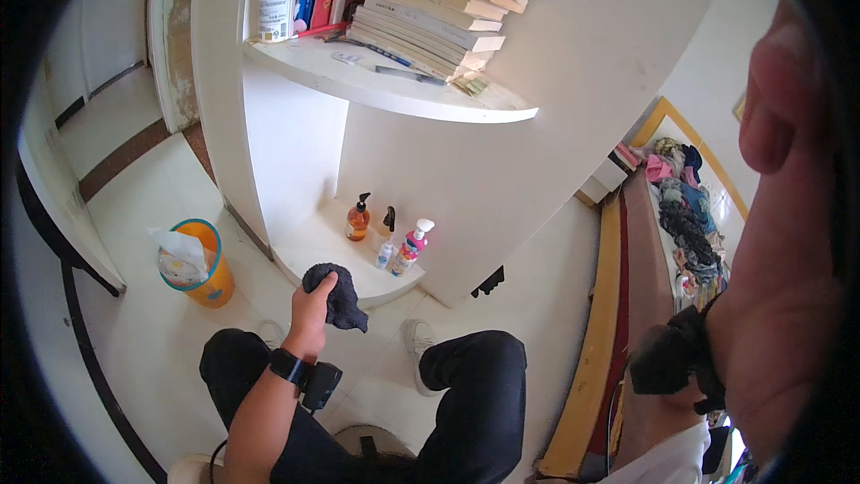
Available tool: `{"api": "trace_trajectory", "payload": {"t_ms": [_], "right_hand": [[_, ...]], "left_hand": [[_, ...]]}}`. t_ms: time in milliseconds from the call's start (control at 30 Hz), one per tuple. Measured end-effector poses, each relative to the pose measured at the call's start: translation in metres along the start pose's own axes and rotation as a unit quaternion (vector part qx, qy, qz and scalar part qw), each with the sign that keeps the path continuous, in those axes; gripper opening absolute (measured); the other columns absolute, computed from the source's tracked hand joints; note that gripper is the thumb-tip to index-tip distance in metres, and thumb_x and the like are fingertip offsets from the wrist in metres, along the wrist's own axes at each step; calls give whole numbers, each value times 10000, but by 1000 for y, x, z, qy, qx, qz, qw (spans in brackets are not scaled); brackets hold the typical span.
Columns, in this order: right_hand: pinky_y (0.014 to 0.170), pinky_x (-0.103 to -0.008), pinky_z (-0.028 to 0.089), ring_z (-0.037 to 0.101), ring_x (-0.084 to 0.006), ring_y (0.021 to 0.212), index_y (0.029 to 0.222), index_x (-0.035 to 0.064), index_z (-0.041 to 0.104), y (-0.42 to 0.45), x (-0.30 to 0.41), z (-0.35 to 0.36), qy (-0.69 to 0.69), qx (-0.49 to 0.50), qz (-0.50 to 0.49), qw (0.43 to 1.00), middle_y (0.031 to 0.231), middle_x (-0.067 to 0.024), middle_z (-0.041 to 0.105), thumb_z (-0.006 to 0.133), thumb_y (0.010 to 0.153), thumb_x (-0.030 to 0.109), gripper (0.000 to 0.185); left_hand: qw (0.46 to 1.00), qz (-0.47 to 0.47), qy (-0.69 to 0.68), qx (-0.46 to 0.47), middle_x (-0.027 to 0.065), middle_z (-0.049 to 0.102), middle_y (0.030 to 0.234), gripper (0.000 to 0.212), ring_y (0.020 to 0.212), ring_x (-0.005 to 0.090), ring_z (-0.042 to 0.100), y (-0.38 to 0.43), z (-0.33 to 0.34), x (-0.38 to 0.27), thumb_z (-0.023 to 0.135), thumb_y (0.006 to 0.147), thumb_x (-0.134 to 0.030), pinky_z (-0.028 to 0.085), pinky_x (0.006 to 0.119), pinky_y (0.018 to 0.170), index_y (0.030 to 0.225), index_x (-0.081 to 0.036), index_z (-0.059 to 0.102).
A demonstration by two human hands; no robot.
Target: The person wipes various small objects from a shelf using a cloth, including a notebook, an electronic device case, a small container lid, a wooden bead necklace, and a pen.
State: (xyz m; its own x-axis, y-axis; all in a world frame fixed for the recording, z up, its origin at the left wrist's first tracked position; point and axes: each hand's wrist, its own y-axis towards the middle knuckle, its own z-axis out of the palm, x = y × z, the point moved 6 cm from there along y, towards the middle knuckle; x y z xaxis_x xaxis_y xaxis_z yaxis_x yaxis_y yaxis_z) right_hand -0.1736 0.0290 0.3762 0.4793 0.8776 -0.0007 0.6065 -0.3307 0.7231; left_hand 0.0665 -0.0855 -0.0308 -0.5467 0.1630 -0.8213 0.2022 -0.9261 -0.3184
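Note:
My left hand (pixel 310 317) grips a crumpled dark grey cloth (pixel 344 301), held above the front edge of the low white corner shelf (pixel 302 250). On that shelf stand an amber pump bottle (pixel 358 223), a spray bottle with a black head (pixel 384 230), a small white bottle (pixel 384 255) and a pink bottle with a white top (pixel 410 252). They are a little beyond the cloth, apart from it. My right hand (pixel 786 94) is raised very close to the camera at the right rim. Its fingers look bent, but blur and the dark rim hide part of it.
A curved upper shelf (pixel 403 99) juts out overhead, bearing a stack of books (pixel 430 20), pens and a white bottle (pixel 277 7). An orange bin (pixel 213 286) with a bag stands at left. A bed (pixel 645 235) with piled clothes (pixel 689 215) lies at right.

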Motion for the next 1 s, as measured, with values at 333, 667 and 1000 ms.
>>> {"api": "trace_trajectory", "payload": {"t_ms": [333,667,1000], "right_hand": [[764,-352,509,618,-253,831,1049,0,588,36,28,-44,-16,-151,-148,977,980,-162,618,409,933,294,364],[733,-300,481,619,-205,791,943,-21,627,76,-92,108,63,-25,161,985,860,-131,656,571,841,126,188],[755,-398,482,591,-347,856,881,1,606,96,-177,192,-137,47,164,976,894,-179,631,542,811,115,148]], "left_hand": [[999,-4,-31,40,47,653,811,193,680,151,629,1,7,3,643,832,-186,505,281,632,934,-23,632],[988,-55,-117,86,59,671,961,274,861,173,648,2,16,-24,591,871,-262,502,317,793,1022,-35,622],[922,79,-332,184,113,527,1237,502,1118,237,529,18,-5,-76,434,856,-202,402,361,972,1323,-33,362]]}}
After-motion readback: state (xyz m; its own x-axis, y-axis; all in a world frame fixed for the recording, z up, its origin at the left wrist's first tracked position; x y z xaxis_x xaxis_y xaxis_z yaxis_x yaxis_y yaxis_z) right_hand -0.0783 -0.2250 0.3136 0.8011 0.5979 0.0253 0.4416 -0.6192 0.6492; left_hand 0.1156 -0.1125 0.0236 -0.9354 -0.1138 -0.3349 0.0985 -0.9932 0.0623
